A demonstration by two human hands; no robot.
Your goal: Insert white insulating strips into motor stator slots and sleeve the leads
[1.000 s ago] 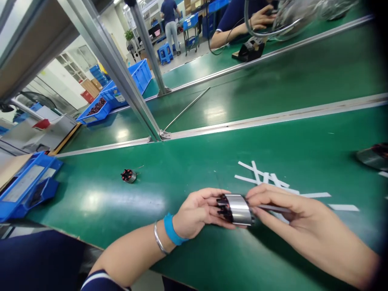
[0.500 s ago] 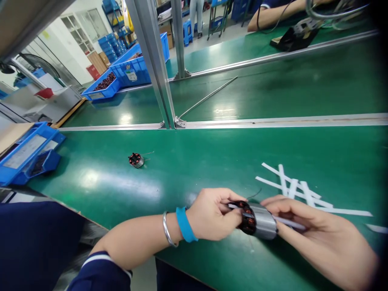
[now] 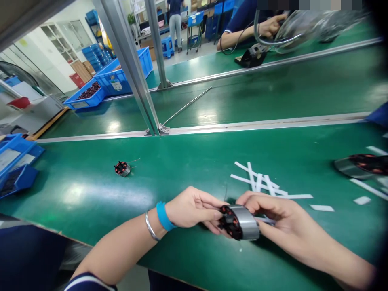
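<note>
The metal-banded motor core (image 3: 249,222) is held above the near part of the green bench (image 3: 169,161), between the two hands; the left hand (image 3: 192,210) grasps its dark, coil-wound left end between thumb and fingers; the right hand (image 3: 283,220) pinches a pale strip (image 3: 266,220) at its right end. Loose white strips (image 3: 260,178) lie crossed just beyond the right hand; a smaller core (image 3: 123,169) sits farther off to the left.

At the far left, a shallow blue tray (image 3: 87,104) holds a heap of small dark-red parts (image 3: 89,91); a larger blue bin (image 3: 138,64) stands just beside it, on its right, its contents too hidden to name; at the near left edge, a small blue bin (image 3: 26,182) holds dark contents, too blurred to tell.
</note>
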